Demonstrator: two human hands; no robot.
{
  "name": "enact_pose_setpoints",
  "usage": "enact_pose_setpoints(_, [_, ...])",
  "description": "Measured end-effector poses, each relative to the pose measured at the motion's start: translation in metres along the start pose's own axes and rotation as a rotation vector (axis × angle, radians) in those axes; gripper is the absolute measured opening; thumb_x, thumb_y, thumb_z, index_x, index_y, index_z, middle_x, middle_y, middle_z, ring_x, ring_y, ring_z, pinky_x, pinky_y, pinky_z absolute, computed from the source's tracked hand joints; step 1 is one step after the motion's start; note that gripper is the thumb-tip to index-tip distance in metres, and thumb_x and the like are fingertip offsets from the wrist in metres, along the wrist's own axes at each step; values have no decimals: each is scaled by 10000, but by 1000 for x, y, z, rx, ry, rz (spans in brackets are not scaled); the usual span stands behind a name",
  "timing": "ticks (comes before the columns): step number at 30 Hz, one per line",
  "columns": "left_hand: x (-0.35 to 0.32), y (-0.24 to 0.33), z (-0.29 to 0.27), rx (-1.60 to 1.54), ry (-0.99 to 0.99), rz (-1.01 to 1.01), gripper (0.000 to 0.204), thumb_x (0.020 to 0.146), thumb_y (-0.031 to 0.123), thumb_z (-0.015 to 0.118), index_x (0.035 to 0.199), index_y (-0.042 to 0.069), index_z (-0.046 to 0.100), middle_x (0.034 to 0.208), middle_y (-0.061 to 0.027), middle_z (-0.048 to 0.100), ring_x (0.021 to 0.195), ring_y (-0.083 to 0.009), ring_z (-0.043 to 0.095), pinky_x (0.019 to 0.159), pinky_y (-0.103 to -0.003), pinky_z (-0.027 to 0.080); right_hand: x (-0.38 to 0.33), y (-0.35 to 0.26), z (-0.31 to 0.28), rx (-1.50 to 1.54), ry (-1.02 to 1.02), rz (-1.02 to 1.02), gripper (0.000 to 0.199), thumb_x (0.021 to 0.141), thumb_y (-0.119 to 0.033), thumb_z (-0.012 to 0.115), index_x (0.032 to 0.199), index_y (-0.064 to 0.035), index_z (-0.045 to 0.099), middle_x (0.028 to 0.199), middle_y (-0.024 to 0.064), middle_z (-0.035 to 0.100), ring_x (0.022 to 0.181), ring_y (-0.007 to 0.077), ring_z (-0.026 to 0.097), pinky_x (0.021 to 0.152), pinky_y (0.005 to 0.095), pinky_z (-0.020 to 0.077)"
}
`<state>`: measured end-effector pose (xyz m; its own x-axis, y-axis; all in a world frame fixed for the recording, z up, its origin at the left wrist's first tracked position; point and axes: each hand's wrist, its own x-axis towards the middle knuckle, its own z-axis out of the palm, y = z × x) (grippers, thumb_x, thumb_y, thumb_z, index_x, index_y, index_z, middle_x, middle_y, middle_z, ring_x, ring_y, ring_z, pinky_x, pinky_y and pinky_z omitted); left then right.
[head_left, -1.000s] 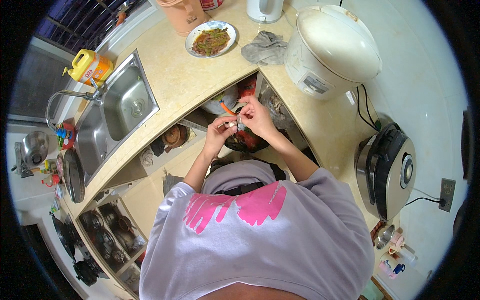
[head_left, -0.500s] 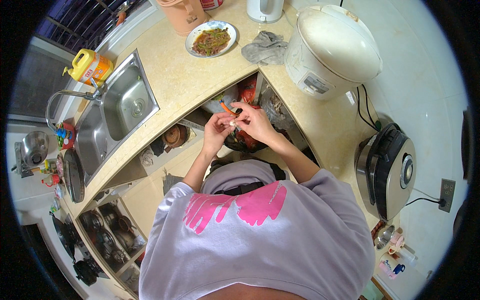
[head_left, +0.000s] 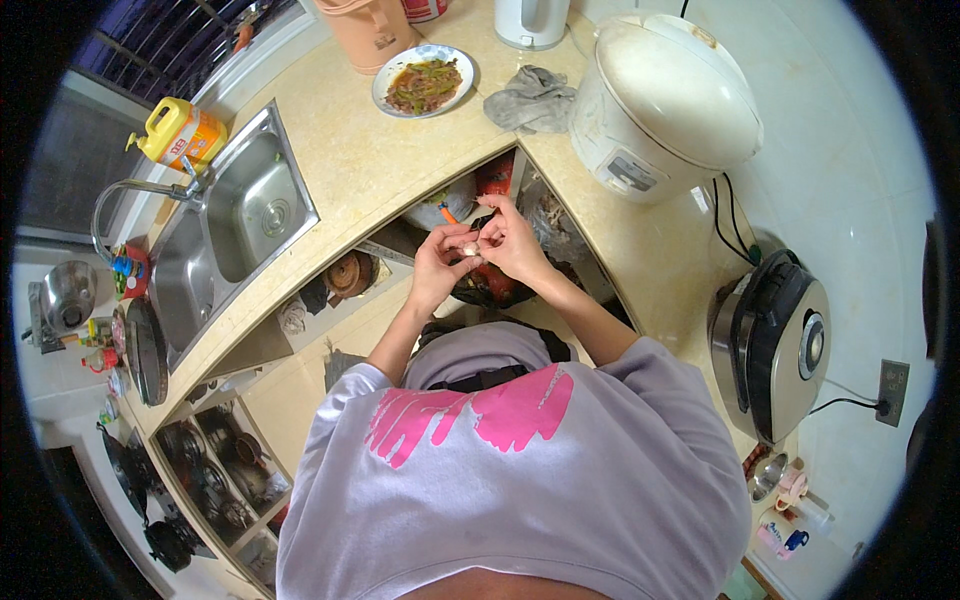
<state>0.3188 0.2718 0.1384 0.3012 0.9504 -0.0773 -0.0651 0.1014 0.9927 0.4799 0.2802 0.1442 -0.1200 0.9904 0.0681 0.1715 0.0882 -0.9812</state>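
Both my hands meet over the open space below the counter corner. My left hand (head_left: 437,266) pinches a small whitish garlic clove (head_left: 470,249) between thumb and fingers. My right hand (head_left: 512,244) touches the clove's other side with its fingertips, closed on it too. Just beyond the fingers shows a short orange strip (head_left: 447,213); what it belongs to is hidden. Under the hands lies a black plastic bag (head_left: 492,287) with reddish contents, beside a clear crumpled bag (head_left: 556,226).
A plate of cooked food (head_left: 424,82), a grey cloth (head_left: 532,99) and a large white rice cooker (head_left: 668,110) stand on the counter (head_left: 350,160). The steel sink (head_left: 262,200) is at left, a black and silver cooker (head_left: 775,345) at right.
My fingers have shifted around the clove, and the right fingertips have lifted slightly. Less of the orange strip shows beyond the hands. The surroundings look the same.
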Motion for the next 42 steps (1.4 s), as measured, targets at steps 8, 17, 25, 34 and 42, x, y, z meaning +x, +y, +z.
enact_pose_setpoints(8, [-2,3,-1,0,20,1,446,764,-105,617,1152,17,434,1102,-132,599,933,-157,586,809,-287,493,-5,-13,-4,6,-12,-85,531,729,52,627,1202,-47,408,746,96,640,707,178,647,629,290,505])
enact_pose_setpoints(17, [-1,6,-1,130,-38,3,505,746,-143,584,1188,42,427,1106,-149,602,994,-170,579,839,-284,484,-6,-16,2,-176,-96,-179,550,726,40,616,1225,-40,397,692,104,608,652,248,636,599,318,506])
enact_pose_setpoints(25, [2,-3,4,140,-23,51,518,773,-122,583,1205,67,368,1169,-141,573,1027,-173,561,852,-298,463,5,11,2,-56,144,38,558,708,63,627,1189,-47,364,746,78,583,682,138,584,621,264,481])
enact_pose_setpoints(34, [2,-10,-1,62,33,77,559,740,-170,570,1201,69,364,1140,-131,576,1030,-173,560,855,-299,465,2,19,3,52,69,53,558,714,62,643,1190,-45,372,788,71,591,733,121,595,645,245,490])
enact_pose_setpoints(42, [1,-1,0,63,52,66,545,742,-162,585,1192,55,366,1090,-139,595,986,-176,580,842,-302,479,0,9,5,17,-16,17,552,738,67,624,1217,-41,371,788,69,583,741,126,603,653,251,504])
